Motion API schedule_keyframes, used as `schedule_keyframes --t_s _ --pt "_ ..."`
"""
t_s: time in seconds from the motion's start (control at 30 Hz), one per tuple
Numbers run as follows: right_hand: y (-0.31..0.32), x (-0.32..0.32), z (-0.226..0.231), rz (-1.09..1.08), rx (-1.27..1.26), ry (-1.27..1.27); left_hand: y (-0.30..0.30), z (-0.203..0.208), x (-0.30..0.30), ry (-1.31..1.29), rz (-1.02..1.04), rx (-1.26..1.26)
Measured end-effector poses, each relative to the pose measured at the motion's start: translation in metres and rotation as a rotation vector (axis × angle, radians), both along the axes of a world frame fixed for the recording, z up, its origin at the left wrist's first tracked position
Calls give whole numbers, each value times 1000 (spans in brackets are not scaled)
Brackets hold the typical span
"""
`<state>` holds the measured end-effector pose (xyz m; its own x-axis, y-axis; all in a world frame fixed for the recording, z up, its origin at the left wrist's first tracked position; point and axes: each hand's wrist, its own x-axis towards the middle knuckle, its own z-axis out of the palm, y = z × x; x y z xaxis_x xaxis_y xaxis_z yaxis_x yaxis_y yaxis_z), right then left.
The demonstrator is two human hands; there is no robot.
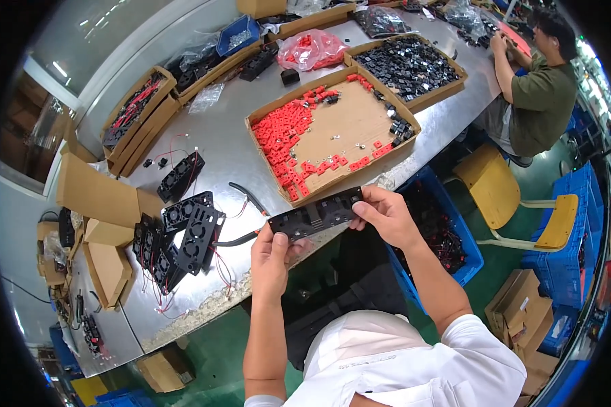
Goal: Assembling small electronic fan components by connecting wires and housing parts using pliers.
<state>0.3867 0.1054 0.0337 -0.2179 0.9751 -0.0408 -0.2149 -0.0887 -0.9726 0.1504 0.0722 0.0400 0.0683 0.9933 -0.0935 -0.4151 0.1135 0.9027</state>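
Held between both hands over the table's front edge is a long black plastic panel (315, 217), tilted up to the right. My left hand (271, 263) grips its left end, thumb on top. Its right end is pinched by my right hand (385, 216). Beside my left hand, on the metal table, lies a tool with two curved black handles (246, 197), its head partly hidden by the panel. Further left, several black fan housings (197, 237) with thin red wires lie in a loose pile. Another black fan unit (180, 176) rests behind them.
Beyond the panel sits a cardboard tray (339, 146) with red and black connector pieces. A second tray (411, 68) holds black parts. Under the edge at right is a blue crate (478, 261) of parts; a yellow chair (489, 186) stands beyond. A co-worker (543, 95) sits far right.
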Motion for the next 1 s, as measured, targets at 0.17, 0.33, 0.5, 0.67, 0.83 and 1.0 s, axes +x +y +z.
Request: schedule_keyframes --t_s 0.17,0.33,0.5,0.67,0.83,1.0 --pt "2 2 6 -7 -15 13 3 0 2 -9 -2 -48" --pt "1 8 5 9 -28 61 5 3 3 -170 -44 -49" --pt "0 10 6 63 304 84 5 13 5 -379 -66 -46" --pt "0 5 7 83 351 155 5 5 7 58 37 198" --pt "4 7 -3 -20 -40 293 2 8 10 218 34 338" --pt "3 14 -6 167 -335 476 -2 6 7 316 10 429"
